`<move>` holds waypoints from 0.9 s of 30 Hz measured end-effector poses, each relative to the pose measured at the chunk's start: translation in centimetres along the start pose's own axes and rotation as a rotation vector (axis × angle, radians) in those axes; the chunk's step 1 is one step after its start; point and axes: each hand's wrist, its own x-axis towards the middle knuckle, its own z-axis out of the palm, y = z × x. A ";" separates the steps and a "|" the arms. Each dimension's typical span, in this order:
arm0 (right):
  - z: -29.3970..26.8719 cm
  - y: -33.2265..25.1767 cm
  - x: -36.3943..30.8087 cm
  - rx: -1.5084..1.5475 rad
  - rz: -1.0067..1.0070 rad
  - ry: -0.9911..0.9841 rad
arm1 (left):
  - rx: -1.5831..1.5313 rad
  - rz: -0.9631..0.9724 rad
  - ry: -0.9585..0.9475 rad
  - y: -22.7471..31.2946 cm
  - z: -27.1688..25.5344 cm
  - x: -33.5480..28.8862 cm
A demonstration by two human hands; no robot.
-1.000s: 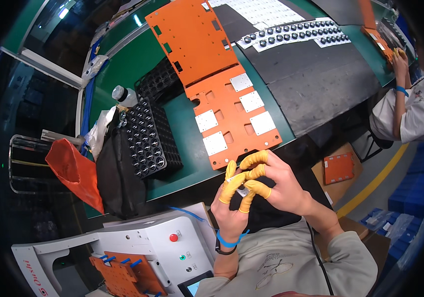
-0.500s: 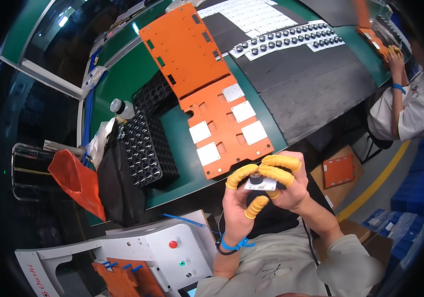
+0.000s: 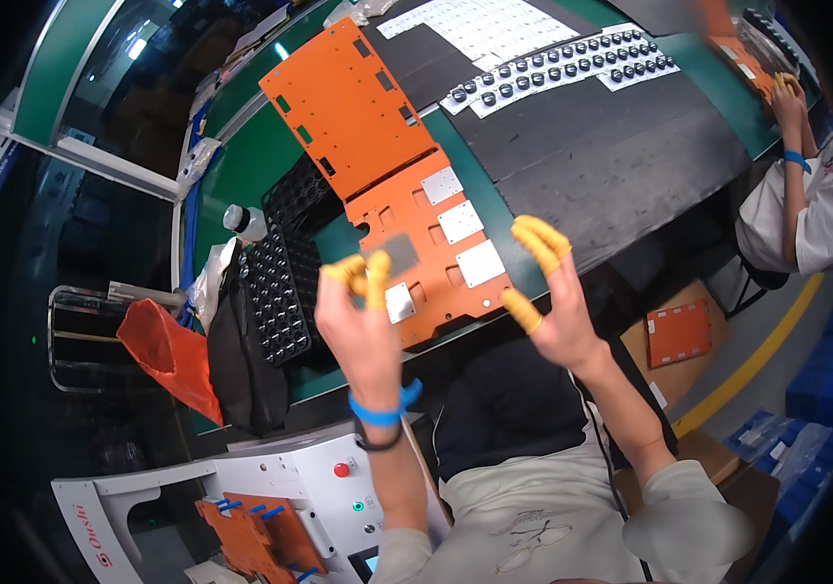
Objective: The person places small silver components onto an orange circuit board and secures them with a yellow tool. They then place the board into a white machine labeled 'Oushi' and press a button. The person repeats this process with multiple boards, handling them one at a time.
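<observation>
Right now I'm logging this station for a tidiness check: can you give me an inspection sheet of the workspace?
Surface: green bench with dark mats.
Job's things: orange plate with square metal pads; a second orange plate behind it.
Clutter: black trays, white bottle, orange bag.
Grippers: left hand and right hand raised above the plate, yellow-capped fingers, holding nothing.
Cables: nothing seen.
Surroundings: white machine, another person at the far bench end.
</observation>
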 end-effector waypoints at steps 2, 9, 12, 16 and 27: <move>0.1 2.1 0.4 -0.041 0.057 -0.002 | 0.258 -0.007 -0.004 -1.4 -0.3 2.7; -0.1 3.4 0.3 -0.206 0.016 -0.080 | 0.662 -0.076 -0.112 -4.1 1.3 7.3; -0.3 3.4 0.2 -0.202 0.020 -0.078 | 0.712 -0.102 -0.109 -5.3 1.7 8.1; -0.3 3.5 0.0 -0.207 0.008 -0.054 | 0.732 -0.099 -0.180 -6.8 2.5 8.1; -0.2 3.0 0.4 -0.029 0.131 -0.012 | 0.652 -0.126 -0.245 -7.5 3.5 7.1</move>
